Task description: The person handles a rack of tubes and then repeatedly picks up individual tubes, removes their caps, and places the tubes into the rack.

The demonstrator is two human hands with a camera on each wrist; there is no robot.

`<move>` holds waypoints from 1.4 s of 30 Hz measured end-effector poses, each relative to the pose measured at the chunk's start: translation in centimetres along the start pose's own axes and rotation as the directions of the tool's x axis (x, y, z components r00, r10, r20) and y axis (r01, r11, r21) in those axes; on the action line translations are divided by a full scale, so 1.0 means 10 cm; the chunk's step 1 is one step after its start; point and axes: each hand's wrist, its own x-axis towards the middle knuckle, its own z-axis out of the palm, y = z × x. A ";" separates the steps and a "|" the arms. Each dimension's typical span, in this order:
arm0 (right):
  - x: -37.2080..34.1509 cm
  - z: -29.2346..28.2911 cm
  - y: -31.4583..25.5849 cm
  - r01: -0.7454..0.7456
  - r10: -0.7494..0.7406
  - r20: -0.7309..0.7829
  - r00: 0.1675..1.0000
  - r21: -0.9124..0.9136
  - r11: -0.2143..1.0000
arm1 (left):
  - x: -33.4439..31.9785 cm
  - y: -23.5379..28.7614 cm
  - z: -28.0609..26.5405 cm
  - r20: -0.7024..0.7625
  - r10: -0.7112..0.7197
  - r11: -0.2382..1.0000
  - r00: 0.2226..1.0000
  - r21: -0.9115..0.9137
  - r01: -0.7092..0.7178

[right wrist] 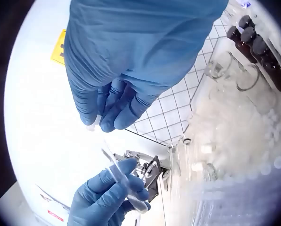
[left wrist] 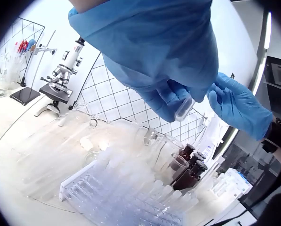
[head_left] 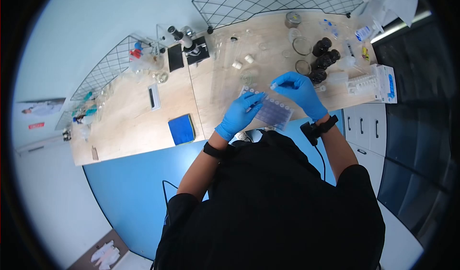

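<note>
Test tube (left wrist: 183, 109) is found gripped in the curled fingers (right wrist: 102, 181) of the left hand (head_left: 239, 114). It is held tilted above the worktop (head_left: 213, 109), with its rounded end lower. A small white cap (right wrist: 94, 125) is pinched between the fingertips of the right hand (head_left: 301, 94). In the right wrist view the cap is noted just beside the tube's upper end, at 11 o'clock from it and apart from it. Blue gloves are worn on both hands.

Below the hands, a bluish rack (head_left: 275, 113) is recorded on the worktop, filled with rows of white-capped tubes. With the rack taken as the dial's centre in the head view, two white pieces (head_left: 243, 61) are seen at 11 o'clock. Glass beakers (head_left: 302, 54) are placed at 1 o'clock, with black-capped dark bottles (head_left: 328, 59) near them between 1 and 2. A white box (head_left: 388, 84) is observed between 2 and 3 o'clock. A microscope (head_left: 190, 47) is positioned at 10 o'clock, and a blue cloth (head_left: 181, 129) is laid near 9. A wire mesh panel (head_left: 278, 1) is sited along the far edge at 12.
</note>
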 end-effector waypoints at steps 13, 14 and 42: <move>-0.24 0.18 0.06 0.267 -0.322 -0.082 0.943 -0.388 0.882 | 0.03 0.11 -0.10 0.032 0.169 0.975 0.985 0.139 -0.172; -0.25 0.19 0.07 0.261 -0.315 -0.082 0.945 -0.387 0.884 | 0.03 0.08 -0.10 0.033 0.163 0.977 0.986 0.135 -0.166; -0.16 0.17 1.41 0.393 -0.384 0.196 0.903 -0.739 0.548 | -0.28 -1.02 0.24 -0.167 -0.247 0.968 0.954 -0.003 0.250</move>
